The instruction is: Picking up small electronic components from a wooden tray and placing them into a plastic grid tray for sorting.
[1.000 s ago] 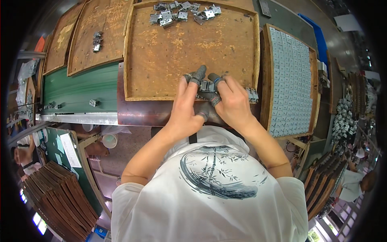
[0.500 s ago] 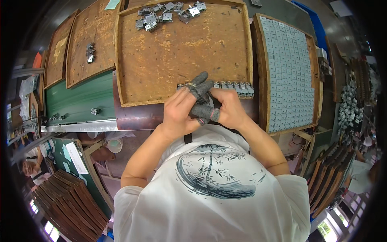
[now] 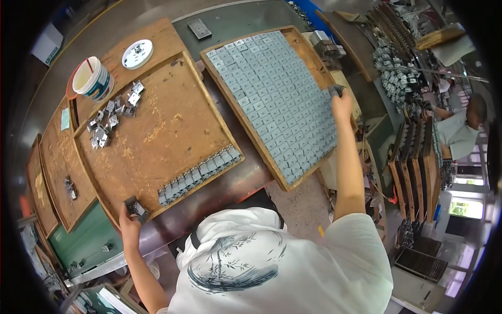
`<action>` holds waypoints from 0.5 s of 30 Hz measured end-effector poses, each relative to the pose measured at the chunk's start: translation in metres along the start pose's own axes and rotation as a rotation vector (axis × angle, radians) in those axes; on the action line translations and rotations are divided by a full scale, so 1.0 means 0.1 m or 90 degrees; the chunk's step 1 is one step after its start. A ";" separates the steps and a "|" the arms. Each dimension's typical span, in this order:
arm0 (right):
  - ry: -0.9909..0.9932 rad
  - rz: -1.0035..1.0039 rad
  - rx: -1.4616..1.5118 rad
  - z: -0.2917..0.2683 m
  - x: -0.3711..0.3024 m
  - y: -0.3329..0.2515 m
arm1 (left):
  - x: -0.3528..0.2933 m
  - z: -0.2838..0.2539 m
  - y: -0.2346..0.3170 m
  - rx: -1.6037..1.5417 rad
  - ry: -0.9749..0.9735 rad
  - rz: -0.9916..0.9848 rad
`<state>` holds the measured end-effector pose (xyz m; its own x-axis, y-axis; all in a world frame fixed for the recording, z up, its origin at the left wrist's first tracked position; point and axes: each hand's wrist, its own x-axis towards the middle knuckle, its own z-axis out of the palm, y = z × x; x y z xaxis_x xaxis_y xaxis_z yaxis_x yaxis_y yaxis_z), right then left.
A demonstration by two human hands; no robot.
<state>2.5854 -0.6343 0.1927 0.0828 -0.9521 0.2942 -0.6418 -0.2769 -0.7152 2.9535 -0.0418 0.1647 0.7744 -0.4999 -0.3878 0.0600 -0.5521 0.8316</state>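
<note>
My left hand (image 3: pixel 130 221), with grey finger sleeves, is at the near left corner of the middle wooden tray (image 3: pixel 172 123). Its fingers close on a small metal part (image 3: pixel 138 209), partly hidden by the sleeves. My right arm reaches out to the far right, where my right hand (image 3: pixel 342 104) has its grey-sleeved fingers bent together at the right side of another wooden tray (image 3: pixel 285 184). Flat grey metal pieces (image 3: pixel 277 97) fill that tray in close rows. Whatever the right fingertips hold, if anything, is hidden.
A row of metal parts (image 3: pixel 201 174) lines the middle tray's near edge; a loose pile (image 3: pixel 111 119) lies at its far left. Beyond stand a white bucket (image 3: pixel 93 79) and a white dish (image 3: pixel 137 54). A person (image 3: pixel 460 128) works at the far right.
My view has swung to the right. Both hands, together before my chest earlier, have parted: the left to the middle tray's near left corner, the right out to the right-hand tray.
</note>
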 end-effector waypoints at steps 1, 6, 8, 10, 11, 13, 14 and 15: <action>-0.057 0.037 -0.100 -0.01 0.16 0.18 | 0.03 0.02 0.02 -0.001 0.002 0.005; -0.228 0.030 -0.256 0.23 0.55 0.88 | 0.11 0.02 -0.22 -0.033 -0.099 -0.034; -0.272 0.048 -0.220 0.26 0.61 0.91 | 0.14 0.14 -0.23 0.066 -0.141 0.052; -0.332 0.087 -0.104 0.18 0.67 0.91 | 0.13 0.29 0.13 -0.092 -0.210 0.040; -0.312 0.091 -0.054 0.13 0.77 1.06 | 0.20 0.31 0.14 -0.027 -0.217 -0.035; -0.311 0.081 0.031 0.15 0.81 1.03 | 0.16 0.30 0.32 -0.013 -0.251 0.010; -0.243 0.088 -0.015 0.21 0.81 0.99 | 0.14 0.28 0.24 -0.026 -0.233 0.085; -0.152 0.143 -0.082 0.06 1.07 1.31 | 0.22 0.26 0.16 -0.039 -0.235 0.178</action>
<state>2.5145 -0.7735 0.1264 0.0956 -0.9950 -0.0289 -0.7534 -0.0534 -0.6554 2.9554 -0.0793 0.1595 0.4904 -0.8342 -0.2522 -0.0737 -0.3280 0.9418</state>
